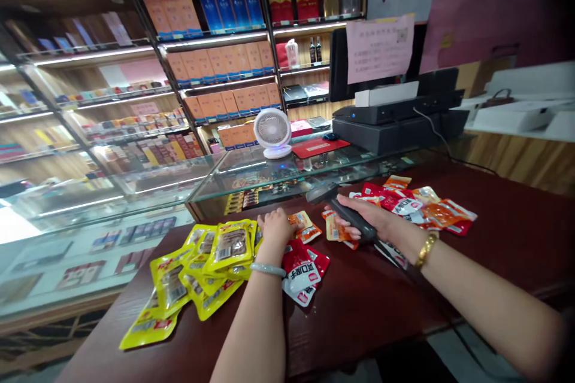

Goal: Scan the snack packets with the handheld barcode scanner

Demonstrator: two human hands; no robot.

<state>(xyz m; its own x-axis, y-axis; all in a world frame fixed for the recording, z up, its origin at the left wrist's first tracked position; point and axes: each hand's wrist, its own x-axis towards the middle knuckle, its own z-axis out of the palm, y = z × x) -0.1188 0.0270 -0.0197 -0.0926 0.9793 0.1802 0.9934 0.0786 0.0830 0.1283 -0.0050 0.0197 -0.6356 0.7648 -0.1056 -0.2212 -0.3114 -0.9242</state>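
My right hand [371,215] is wrapped round the handle of a dark barcode scanner [354,215], its head pointing left and its cable trailing toward the counter's near edge. Just beyond those fingers is an orange packet [335,228]; whether they touch it I cannot tell. My left hand [276,227] rests with curled fingers at the right edge of a heap of yellow snack packets [229,245]. Its fingertips are mostly hidden, so what they grip cannot be made out. Red-and-white packets [303,272] and another orange packet [308,227] lie beside it.
Red and orange packets [408,203] are piled to the right on the dark red counter [341,323]. Behind stands a glass display case [251,176] with a white fan [272,131] on it. Point-of-sale equipment [381,125] sits at the back right.
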